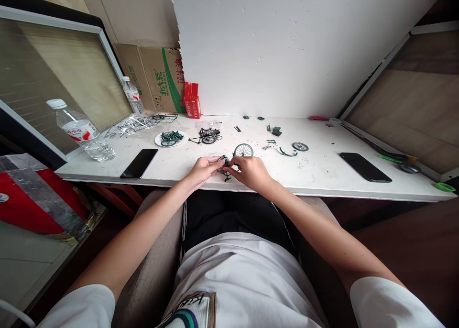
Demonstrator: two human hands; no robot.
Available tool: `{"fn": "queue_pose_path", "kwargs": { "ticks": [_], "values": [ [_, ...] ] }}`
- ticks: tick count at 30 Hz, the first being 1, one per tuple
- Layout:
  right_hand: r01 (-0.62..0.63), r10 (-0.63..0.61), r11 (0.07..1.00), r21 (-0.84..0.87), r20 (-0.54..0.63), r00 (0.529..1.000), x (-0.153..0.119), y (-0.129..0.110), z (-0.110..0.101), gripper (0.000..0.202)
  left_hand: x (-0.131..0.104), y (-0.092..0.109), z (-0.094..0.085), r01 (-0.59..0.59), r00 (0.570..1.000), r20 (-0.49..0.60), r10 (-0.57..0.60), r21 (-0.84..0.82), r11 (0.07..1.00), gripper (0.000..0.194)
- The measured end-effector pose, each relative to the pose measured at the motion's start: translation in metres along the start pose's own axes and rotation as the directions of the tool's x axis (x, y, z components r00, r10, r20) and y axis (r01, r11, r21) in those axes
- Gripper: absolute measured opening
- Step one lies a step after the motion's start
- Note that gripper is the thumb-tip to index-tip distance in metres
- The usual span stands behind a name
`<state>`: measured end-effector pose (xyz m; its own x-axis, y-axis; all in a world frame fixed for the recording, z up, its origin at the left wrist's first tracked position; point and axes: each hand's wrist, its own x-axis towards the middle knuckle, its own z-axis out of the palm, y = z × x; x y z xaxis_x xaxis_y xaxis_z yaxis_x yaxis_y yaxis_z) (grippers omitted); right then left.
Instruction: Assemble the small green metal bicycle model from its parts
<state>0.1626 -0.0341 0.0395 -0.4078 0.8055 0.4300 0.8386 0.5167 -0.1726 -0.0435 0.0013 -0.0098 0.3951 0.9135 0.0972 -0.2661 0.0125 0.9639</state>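
My left hand (203, 169) and my right hand (249, 171) meet at the table's front edge. Between their fingertips they both grip a small dark green model part (226, 176), whose upper portion is partly hidden by the fingers. Just behind my right hand a green spoked wheel (243, 150) touches or nearly touches the fingers. Farther right lie a curved green piece (288, 153) and a second, darker wheel (300, 147). A white plate (158, 140) of green parts stands to the left, beside a cluster of black parts (208, 136).
On the white table (172, 170) are a phone (139, 164) at left and another phone (366, 167) at right. Two water bottles (86, 136), a cardboard box (158, 82) and a red box (192, 101) stand at the back left. Small green pieces (276, 131) lie behind.
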Motion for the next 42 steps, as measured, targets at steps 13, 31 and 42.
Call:
{"fn": "queue_pose_path", "kwargs": {
  "ticks": [13, 31, 42],
  "values": [
    [0.000, 0.002, 0.999, 0.052, -0.038, 0.999, -0.001, 0.000, 0.008, 0.029, -0.002, 0.004, 0.001, 0.009, 1.000, 0.027, -0.009, 0.029, 1.000, 0.042],
    [0.006, -0.006, 1.000, 0.016, -0.016, 1.000, 0.002, 0.006, -0.006, 0.059, -0.001, 0.004, 0.002, -0.012, 0.998, 0.055, 0.015, -0.040, 0.999, 0.046],
    [0.061, -0.058, 0.995, 0.085, -0.027, 0.998, 0.001, 0.009, -0.005, 0.031, -0.003, 0.008, 0.003, -0.016, 0.996, 0.082, 0.019, -0.033, 0.999, 0.043]
  ]
}}
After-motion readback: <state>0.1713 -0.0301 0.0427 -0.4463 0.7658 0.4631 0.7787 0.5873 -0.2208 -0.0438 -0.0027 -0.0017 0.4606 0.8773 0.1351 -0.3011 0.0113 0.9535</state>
